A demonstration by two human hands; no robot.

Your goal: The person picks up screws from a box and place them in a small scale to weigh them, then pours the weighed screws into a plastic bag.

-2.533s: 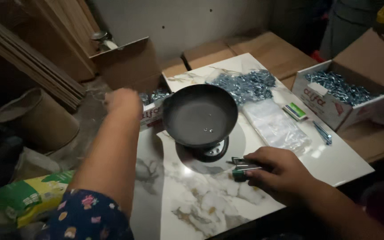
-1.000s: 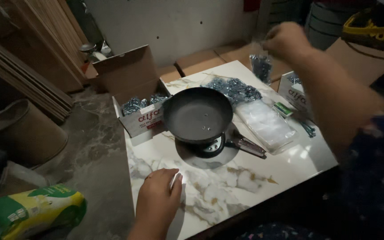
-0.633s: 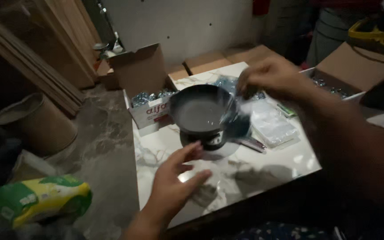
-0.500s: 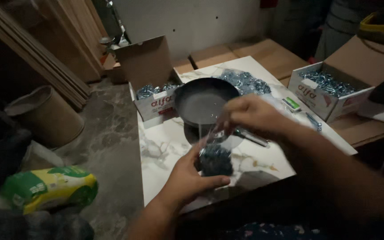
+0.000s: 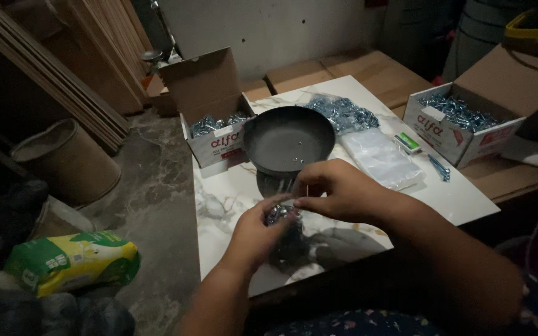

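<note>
While both hands meet over the near edge of the worktop (image 5: 443, 199), a small clear bag of screws (image 5: 284, 233) hangs between them, just in front of the black pan. It looks held up off the surface so the metal settles to the bottom. Its long axis runs roughly top to bottom in the head view, mouth pointing up and away toward the pan, heavy end sagging toward the person; the lower part is dark and hard to read.

Left hand (image 5: 253, 233) cups the bag from below and the side, fingers curled round it. Right hand (image 5: 337, 190) pinches narrow at the bag's top, thumb and fingertips closed on the plastic, probably keeping the mouth gathered.

Just beyond the hands sits the black pan (image 5: 289, 142), on what seems a scale base. Beyond-left of it, an open screw box (image 5: 216, 140). Right of the right hand lie a stack of empty clear bags (image 5: 381, 158) and, farther out, a second open screw box (image 5: 459, 121).
</note>
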